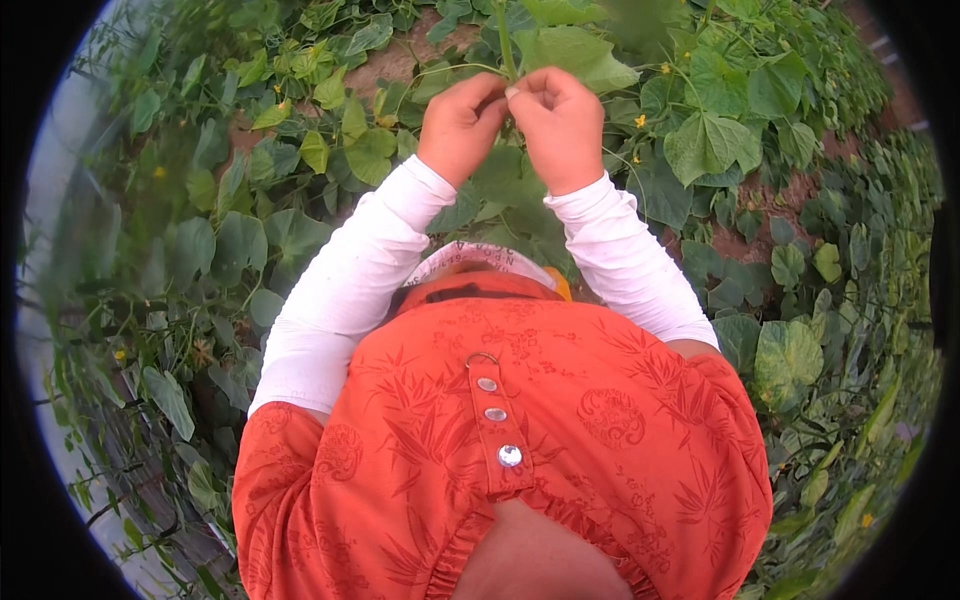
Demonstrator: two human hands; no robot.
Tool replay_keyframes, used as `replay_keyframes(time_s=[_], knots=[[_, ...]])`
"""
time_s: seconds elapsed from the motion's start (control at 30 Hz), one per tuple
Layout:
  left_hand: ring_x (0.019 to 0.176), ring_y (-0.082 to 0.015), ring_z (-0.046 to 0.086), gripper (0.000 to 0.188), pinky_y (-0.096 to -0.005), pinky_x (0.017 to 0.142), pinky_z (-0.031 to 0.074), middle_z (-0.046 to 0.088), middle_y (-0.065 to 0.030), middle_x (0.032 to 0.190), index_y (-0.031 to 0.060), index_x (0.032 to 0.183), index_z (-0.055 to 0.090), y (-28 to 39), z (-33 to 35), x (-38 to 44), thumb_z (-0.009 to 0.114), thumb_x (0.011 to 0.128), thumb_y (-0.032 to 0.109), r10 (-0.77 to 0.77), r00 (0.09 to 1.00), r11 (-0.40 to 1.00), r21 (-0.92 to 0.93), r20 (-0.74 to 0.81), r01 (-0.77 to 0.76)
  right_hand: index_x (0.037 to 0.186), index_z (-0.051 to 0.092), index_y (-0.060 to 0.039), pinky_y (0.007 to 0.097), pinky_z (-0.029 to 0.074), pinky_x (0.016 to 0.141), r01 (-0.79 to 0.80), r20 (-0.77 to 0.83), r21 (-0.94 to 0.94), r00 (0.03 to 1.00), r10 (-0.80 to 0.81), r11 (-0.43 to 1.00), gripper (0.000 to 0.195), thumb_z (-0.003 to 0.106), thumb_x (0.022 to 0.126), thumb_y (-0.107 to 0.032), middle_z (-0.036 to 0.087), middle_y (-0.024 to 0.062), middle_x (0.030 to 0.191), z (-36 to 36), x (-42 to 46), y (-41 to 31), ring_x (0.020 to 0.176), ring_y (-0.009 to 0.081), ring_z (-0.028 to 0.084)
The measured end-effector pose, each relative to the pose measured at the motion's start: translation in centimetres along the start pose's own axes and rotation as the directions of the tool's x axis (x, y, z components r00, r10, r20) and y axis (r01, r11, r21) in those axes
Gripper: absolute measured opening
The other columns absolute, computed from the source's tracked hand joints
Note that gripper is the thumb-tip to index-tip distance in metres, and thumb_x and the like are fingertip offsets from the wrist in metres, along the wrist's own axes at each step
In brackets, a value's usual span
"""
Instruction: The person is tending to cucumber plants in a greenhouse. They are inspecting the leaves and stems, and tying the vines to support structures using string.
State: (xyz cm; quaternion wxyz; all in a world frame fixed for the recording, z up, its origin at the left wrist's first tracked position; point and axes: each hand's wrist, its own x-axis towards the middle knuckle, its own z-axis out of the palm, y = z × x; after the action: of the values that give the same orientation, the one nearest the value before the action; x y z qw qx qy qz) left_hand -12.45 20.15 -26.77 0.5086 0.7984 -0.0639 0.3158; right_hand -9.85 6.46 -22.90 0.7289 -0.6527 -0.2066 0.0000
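Note:
My left hand (463, 126) and my right hand (558, 126) meet at the top middle, fingertips almost touching. Both are pinched around the base of a pale green vine stem (505, 41) that rises upright above them. The fingers hide the exact point of their grip. A thin tendril (461, 67) curves away leftwards from my left fingers. Just beyond my right hand spreads a broad cucumber-like leaf (577, 58). White sleeves cover both forearms.
Dense leafy vines with small yellow flowers (640, 121) surround me. Bare brown soil (780, 199) shows between the plants. Trellised vines (900, 300) stand close on the right, and more foliage (97, 247) is near on the left. A white printed item (480, 255) sits at my waist.

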Motion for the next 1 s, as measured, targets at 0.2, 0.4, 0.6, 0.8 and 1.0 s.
replay_keyframes(time_s=[0.2,0.4,0.6,0.8,1.0], knots=[[0.068,-0.0145,0.063,0.015,-0.0305,0.062,0.051,0.068,-0.0102,0.081,-0.0008,0.099,0.064,-3.0,0.7,-0.8,0.069,0.087,0.007,-0.21,0.978,0.976,-0.057,-0.008,0.209,0.087,0.063,0.0042,0.0209,0.043,0.055,-0.027,0.158,0.253,0.987,-0.014,0.967,0.01,0.067,0.087,-0.005,0.065,0.0006,0.073,-0.8,-1.3,-8.2,0.063,0.0039,0.055],[0.074,-0.0112,0.064,0.022,-0.0256,0.061,0.054,0.069,-0.006,0.086,0.0003,0.107,0.059,-0.7,0.2,0.6,0.069,0.089,0.006,-0.299,0.954,0.915,-0.274,0.028,0.295,0.093,0.066,0.0001,0.0332,0.042,0.052,0.203,0.326,-0.466,0.944,-0.046,0.861,0.02,0.069,0.087,-0.019,0.06,0.0095,0.062,-3.5,0.3,-5.3,0.051,0.0197,0.051],[0.08,-0.0122,0.066,0.018,-0.0261,0.064,0.054,0.069,-0.0076,0.09,-0.0018,0.104,0.062,0.0,0.1,1.1,0.069,0.091,0.008,-0.269,0.96,0.865,-0.417,0.083,0.279,0.118,0.065,-0.0019,0.0356,0.047,0.058,0.137,0.208,-0.388,0.977,-0.058,0.911,0.033,0.066,0.09,-0.018,0.064,0.012,0.068,-3.2,0.8,-0.6,0.058,0.0242,0.059],[0.079,-0.0144,0.068,0.022,-0.0257,0.067,0.054,0.071,-0.0094,0.092,-0.0061,0.108,0.065,-0.1,-0.8,1.6,0.069,0.091,0.007,-0.292,0.936,0.853,-0.39,0.194,0.347,0.121,0.064,-0.0006,0.0315,0.047,0.057,0.051,0.202,-0.207,0.979,-0.009,0.977,0.034,0.064,0.09,-0.015,0.067,0.0112,0.071,-2.7,1.0,0.0,0.059,0.0167,0.062],[0.078,-0.0165,0.069,0.02,-0.0267,0.071,0.055,0.07,-0.0101,0.092,-0.0065,0.106,0.065,0.1,-1.4,1.6,0.068,0.091,0.007,-0.288,0.917,0.859,-0.349,0.277,0.375,0.112,0.067,0.0008,0.0288,0.046,0.055,0.036,0.169,-0.2,0.986,-0.002,0.979,0.029,0.065,0.088,-0.015,0.065,0.0076,0.066,-2.6,0.9,0.5,0.057,0.0104,0.059]])
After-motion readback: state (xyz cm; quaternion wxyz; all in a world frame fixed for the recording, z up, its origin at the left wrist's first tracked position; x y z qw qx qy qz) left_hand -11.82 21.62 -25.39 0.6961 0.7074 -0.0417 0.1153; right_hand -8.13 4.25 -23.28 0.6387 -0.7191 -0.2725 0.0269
